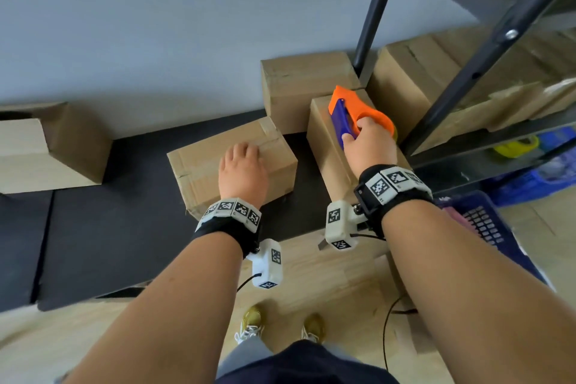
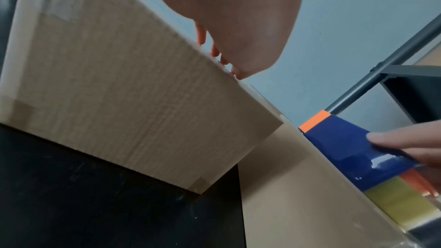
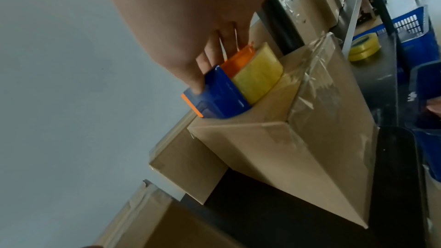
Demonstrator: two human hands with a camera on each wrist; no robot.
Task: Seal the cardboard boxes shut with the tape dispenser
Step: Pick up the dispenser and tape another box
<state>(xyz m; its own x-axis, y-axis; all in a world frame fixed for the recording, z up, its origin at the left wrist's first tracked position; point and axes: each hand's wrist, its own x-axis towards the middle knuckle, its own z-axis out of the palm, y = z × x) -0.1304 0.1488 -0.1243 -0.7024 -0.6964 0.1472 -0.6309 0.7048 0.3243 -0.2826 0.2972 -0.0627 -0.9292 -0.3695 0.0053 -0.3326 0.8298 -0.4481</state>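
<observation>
An orange and blue tape dispenser [image 1: 355,111] with a yellowish tape roll [image 3: 257,76] sits on top of a tall cardboard box [image 1: 330,150] beside the shelf. My right hand [image 1: 364,142] grips the tape dispenser [image 3: 222,91], fingers curled round its frame. A lower, taped cardboard box [image 1: 199,162] lies on the black mat to the left. On its top rests my left hand [image 1: 241,170], fingers spread flat near the far edge. The left wrist view shows that box's side [image 2: 133,97], the dispenser [image 2: 343,142] at the right.
A dark metal shelf rack [image 1: 486,53] stands at the right, with boxes, a blue basket [image 1: 486,221] and a spare tape roll [image 3: 363,48]. More boxes [image 1: 299,84] stand against the grey wall; one [image 1: 46,146] is at far left. A black mat [image 1: 103,227] covers the floor.
</observation>
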